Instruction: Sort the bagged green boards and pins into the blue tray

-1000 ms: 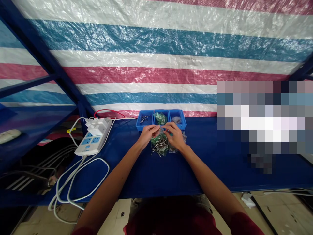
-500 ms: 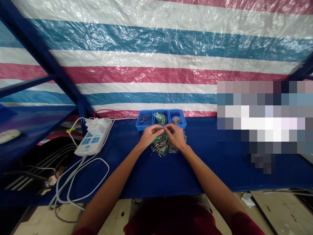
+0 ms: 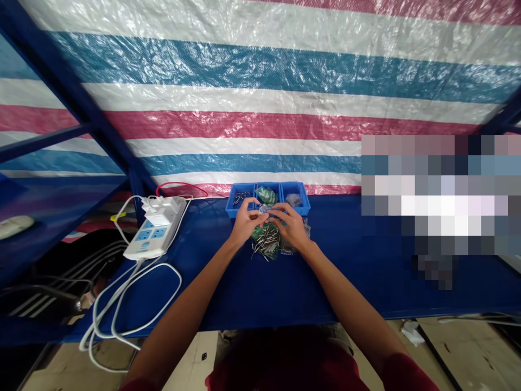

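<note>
My left hand (image 3: 245, 222) and my right hand (image 3: 290, 224) meet over the table, just in front of the blue bins. Between their fingertips is a small clear plastic bag (image 3: 264, 208); whether anything lies inside it I cannot make out. The left thumb and fingers pinch it from one side, the right fingertips from the other. Just below the hands, a heap of thin metal pins (image 3: 266, 243) lies on a green plastic bag (image 3: 257, 233). Partly under my right hand lies a clear bag with small parts (image 3: 287, 247).
Three joined blue bins (image 3: 233, 212) hold metal pins, a green bag (image 3: 266, 195) and clear plastic (image 3: 293, 200). A white power strip (image 3: 152, 233) with looped cables (image 3: 118, 304) is at left. Behind hangs a striped plastic sheet (image 3: 252, 125). The right side is pixelated.
My left hand's fingers have spread and lifted around the clear bag, which now shows more plainly. My right fingers have shifted slightly left. The bins and the pin heap stay put.
</note>
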Demonstrator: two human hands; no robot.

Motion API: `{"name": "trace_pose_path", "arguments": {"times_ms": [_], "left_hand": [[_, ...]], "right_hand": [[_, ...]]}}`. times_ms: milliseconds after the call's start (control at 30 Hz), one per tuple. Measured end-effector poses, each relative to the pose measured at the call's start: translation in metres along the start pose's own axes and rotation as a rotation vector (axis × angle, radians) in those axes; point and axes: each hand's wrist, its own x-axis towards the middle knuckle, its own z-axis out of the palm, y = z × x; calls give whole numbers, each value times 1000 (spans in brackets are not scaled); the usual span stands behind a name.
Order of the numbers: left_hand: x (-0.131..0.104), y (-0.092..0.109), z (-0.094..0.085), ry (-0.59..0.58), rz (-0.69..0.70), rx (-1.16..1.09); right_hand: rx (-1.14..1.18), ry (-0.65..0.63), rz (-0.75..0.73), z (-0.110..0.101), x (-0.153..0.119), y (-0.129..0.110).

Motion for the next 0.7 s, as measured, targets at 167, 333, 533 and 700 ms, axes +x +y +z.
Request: {"name": "trace_pose_path", "arguments": {"times_ms": [167, 333, 533, 700], "left_hand": [[-1, 2, 0, -61, -9, 15], [1, 5, -3, -3, 163, 311], [3, 3, -8, -85, 162, 416], [4, 4, -12, 1, 92, 311]], "right_hand": [[-3, 41, 37, 0, 1, 2], [143, 20, 251, -4, 4, -3], [375, -59, 428, -7, 7, -6], [660, -195, 621, -7, 8, -5]]}}
